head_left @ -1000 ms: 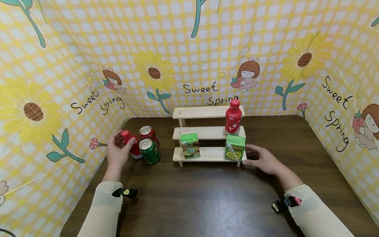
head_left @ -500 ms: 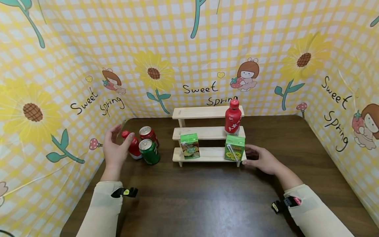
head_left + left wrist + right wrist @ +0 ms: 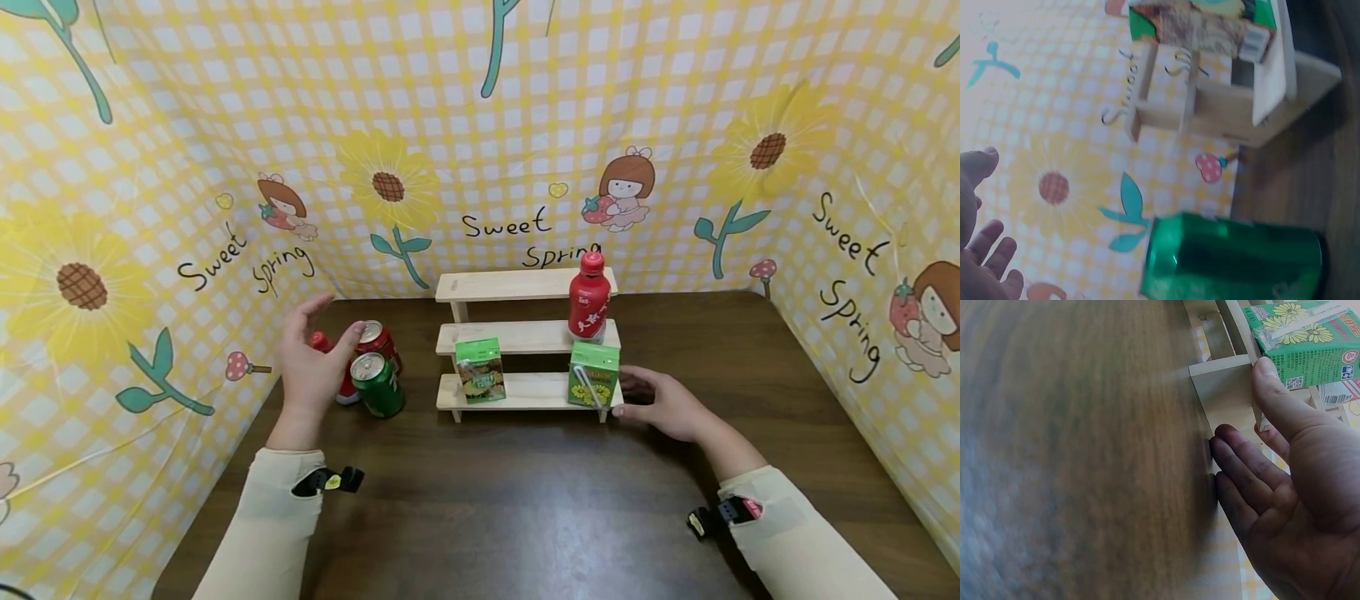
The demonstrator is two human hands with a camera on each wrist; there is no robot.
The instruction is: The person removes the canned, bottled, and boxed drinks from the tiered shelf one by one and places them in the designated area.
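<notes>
In the head view my left hand (image 3: 315,367) is spread above a red bottle (image 3: 319,342), covering most of it. The thumb reaches over to the edge of a red can (image 3: 378,343). Just in front stands a green can (image 3: 378,386), large in the left wrist view. My right hand (image 3: 666,404) is at the right end of the three-tier wooden shelf (image 3: 540,392). Its thumb and index fingertips lie right at the bottom board's end, and the other fingers extend low beside it. A green drink box (image 3: 595,375) with a straw stands close to that hand.
Another small drink box (image 3: 482,371) stands on the left of the bottom tier. A second red bottle (image 3: 589,296) stands on the right of the middle tier. Patterned yellow-check cloth (image 3: 480,142) rises behind and beside the brown table (image 3: 495,508).
The left hand's fingers have come off the red bottle; the hand first drew back left, then moved right over it towards the red can. The right hand has stayed at the shelf.
</notes>
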